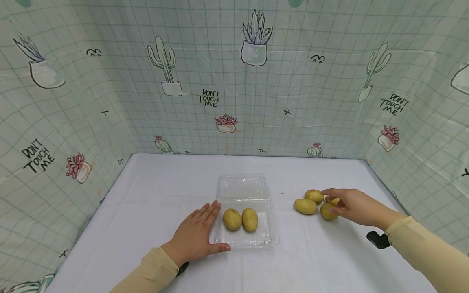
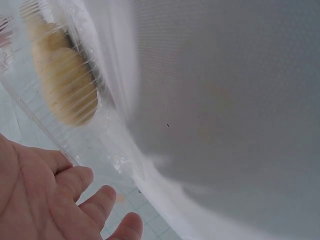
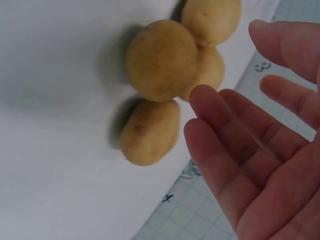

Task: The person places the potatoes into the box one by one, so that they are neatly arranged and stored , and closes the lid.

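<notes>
A clear plastic clamshell box (image 1: 269, 238) lies opened flat on the table, its lid (image 1: 242, 188) folded back to the far side. Two potatoes, a rounder one (image 1: 232, 219) and a longer one (image 1: 250, 220), sit side by side in its base. My left hand (image 1: 196, 234) is spread along the box's left edge, fingers straight and thumb at the near left corner. Off to the right, several potatoes (image 1: 305, 206) lie in a cluster. Over it is my right hand (image 1: 359, 207), thumb and fingers apart around the nearest potato (image 3: 162, 61), with a gap showing in the right wrist view.
A white cloth covers the table (image 1: 165, 183). Behind and on both sides hangs a checked curtain (image 1: 190, 122) with printed cacti and lettering. The box and the potato cluster stand apart on the cloth.
</notes>
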`<control>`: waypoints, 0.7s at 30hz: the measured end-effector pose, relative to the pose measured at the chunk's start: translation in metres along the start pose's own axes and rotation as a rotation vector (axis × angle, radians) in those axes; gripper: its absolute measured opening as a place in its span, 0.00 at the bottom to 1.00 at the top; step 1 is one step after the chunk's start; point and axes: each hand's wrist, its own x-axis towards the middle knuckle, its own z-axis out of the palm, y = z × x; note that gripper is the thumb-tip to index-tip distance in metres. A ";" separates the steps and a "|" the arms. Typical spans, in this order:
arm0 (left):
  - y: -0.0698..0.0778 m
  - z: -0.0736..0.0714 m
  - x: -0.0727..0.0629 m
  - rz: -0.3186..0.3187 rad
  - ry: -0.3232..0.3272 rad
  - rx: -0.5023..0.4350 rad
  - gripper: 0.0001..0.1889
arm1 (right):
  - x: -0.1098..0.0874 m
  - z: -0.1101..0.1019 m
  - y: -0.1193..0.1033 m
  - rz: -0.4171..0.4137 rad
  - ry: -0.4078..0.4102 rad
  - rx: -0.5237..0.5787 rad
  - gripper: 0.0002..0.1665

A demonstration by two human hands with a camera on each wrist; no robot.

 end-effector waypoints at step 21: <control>0.000 0.000 0.000 0.000 0.009 0.015 0.60 | -0.014 0.024 0.020 -0.027 0.040 -0.047 0.33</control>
